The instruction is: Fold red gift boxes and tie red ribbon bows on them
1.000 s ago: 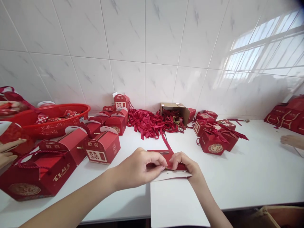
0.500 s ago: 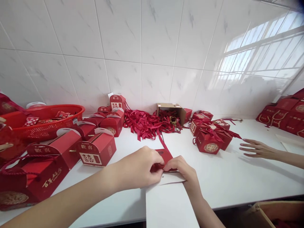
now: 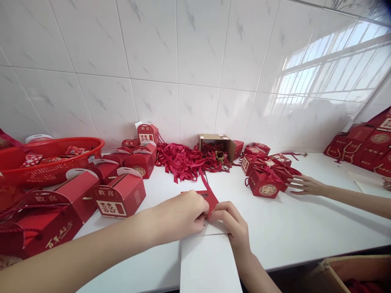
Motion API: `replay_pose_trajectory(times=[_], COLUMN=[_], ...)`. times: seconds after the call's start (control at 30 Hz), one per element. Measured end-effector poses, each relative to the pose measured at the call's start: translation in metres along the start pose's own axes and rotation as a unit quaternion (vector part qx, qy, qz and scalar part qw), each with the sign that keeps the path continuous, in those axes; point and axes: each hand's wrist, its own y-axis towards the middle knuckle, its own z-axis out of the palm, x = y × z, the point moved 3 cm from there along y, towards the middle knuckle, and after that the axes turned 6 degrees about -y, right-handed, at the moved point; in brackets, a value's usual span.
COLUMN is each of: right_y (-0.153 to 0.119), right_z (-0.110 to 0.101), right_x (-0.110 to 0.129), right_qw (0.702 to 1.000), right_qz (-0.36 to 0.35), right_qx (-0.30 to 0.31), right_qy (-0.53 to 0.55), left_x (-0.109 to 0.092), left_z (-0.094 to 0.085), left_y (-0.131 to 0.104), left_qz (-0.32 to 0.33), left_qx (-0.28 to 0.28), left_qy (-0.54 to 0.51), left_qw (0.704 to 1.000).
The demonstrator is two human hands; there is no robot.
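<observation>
A partly folded gift box (image 3: 208, 260), red outside and white inside, lies before me with its long white panel toward the camera. My left hand (image 3: 187, 212) is closed in a pinch at the top of that panel, and its fingertips hide what is between them. The fingers of my right hand (image 3: 229, 224) grip the box's right edge, close beside the left fingertips. Behind both hands shows a red flap (image 3: 210, 199) with a slot. A red ribbon (image 3: 204, 182) runs from this flap back to the tangled ribbon pile (image 3: 180, 158).
Several folded red boxes (image 3: 120, 193) stand at left, by a red plastic basket (image 3: 73, 152) of small packets. An open cardboard box (image 3: 232, 148) sits against the tiled wall. Another person's hand (image 3: 305, 186) touches ribbon-tied boxes (image 3: 265, 183) at right. A carton (image 3: 326, 268) stands below the table edge.
The other person's hand has moved left onto the ribbon-tied boxes. My hands stay at the top of the white panel with small finger movements. The whole view has shifted slightly.
</observation>
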Motion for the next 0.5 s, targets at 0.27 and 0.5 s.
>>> replay_pose_trajectory(times=[0.27,0.5], right_y=[-0.0027,-0.0047], right_z=[0.0023,0.0061], right_x=[-0.0038,-0.0055], right_qw=[0.999,0.998], right_qz=[-0.046,0.052], right_qx=[-0.027,-0.018], right_qy=[0.001,0.041], left_x=[0.0025,-0.0052], left_z=[0.0015,-0.0062], left_y=[0.0027,-0.0006], left_qz=[-0.013,-0.027], left_qx=[0.013,0.077], left_qy=[-0.002,0.034], left_qw=[1.0,0.996])
